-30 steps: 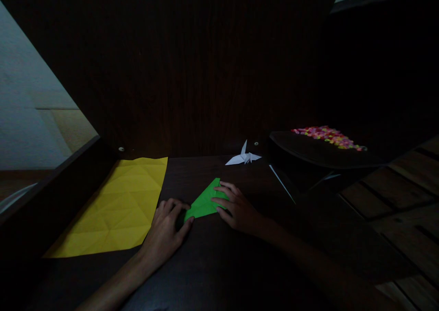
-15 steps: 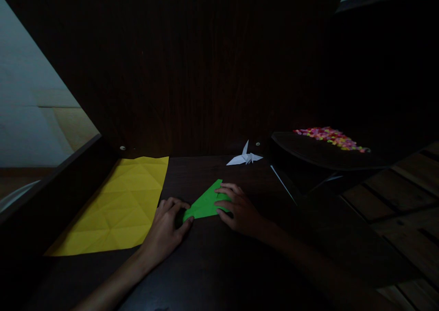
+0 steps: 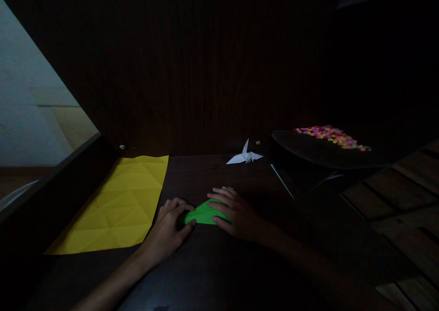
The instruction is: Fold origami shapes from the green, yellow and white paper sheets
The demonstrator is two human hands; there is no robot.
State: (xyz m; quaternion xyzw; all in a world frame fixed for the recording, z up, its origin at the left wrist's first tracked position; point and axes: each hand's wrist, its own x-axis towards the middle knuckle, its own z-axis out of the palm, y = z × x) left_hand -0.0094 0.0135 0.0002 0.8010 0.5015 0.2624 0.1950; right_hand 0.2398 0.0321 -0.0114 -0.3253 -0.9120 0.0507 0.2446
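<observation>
Green folded paper (image 3: 203,214), a small flat wedge creased to a point, lies on the dark wooden tabletop (image 3: 212,265) between the person's two hands, pinned there rather than lifted. The left hand (image 3: 168,231) rests flat-knuckled just left of it, thumb and forefinger pressing the paper's pointed near-left end against the wood. The right hand (image 3: 235,212) lies over the paper's far-right part, fingers spread and laid flat across the top, so that only the middle and left of the green shows. Neither hand closes around the paper; both press it down from above, fingers loosely extended.

Left of the left hand, close beside its knuckles, a large yellow sheet of creased paper (image 3: 118,206) lies unfolded on the table. Beyond the right hand, well apart towards the dark wooden back panel (image 3: 206,73), stands a small white folded paper crane (image 3: 245,156). Farther right, on a dark raised tray (image 3: 308,151), lies a heap of small multicoloured pieces (image 3: 331,136), too small to tell apart.
</observation>
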